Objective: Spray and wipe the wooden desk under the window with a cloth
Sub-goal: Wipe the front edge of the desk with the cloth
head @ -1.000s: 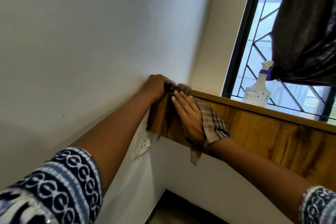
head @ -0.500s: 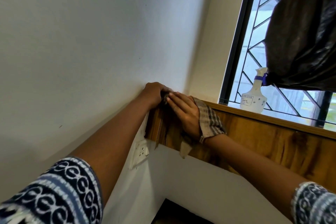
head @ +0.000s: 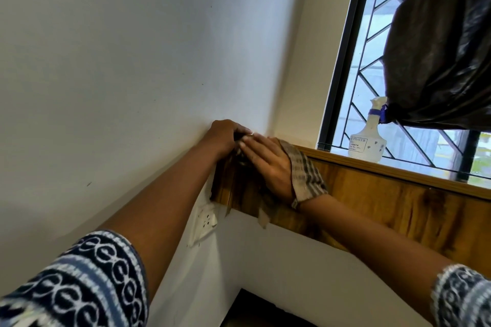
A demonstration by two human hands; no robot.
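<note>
The wooden desk [head: 393, 204] shows as a brown grained panel with a lighter top edge under the window. My right hand [head: 268, 164] lies flat on its left end, pressing a checked cloth [head: 305, 175] against the wood; the cloth drapes past my wrist and a strip hangs below the panel. My left hand [head: 225, 135] is curled over the desk's left corner against the white wall, fingertips touching the right hand's. A white spray bottle [head: 368, 141] with a purple collar stands on the sill to the right.
A black plastic bag [head: 438, 42] hangs over the window's upper right, touching the bottle's nozzle. The window [head: 366, 66] has a dark frame and metal grille. A white wall socket [head: 206, 220] sits just below the desk's left corner.
My right hand with the cloth has slid up and left along the panel, meeting the left hand at the corner. The view has tilted slightly upward.
</note>
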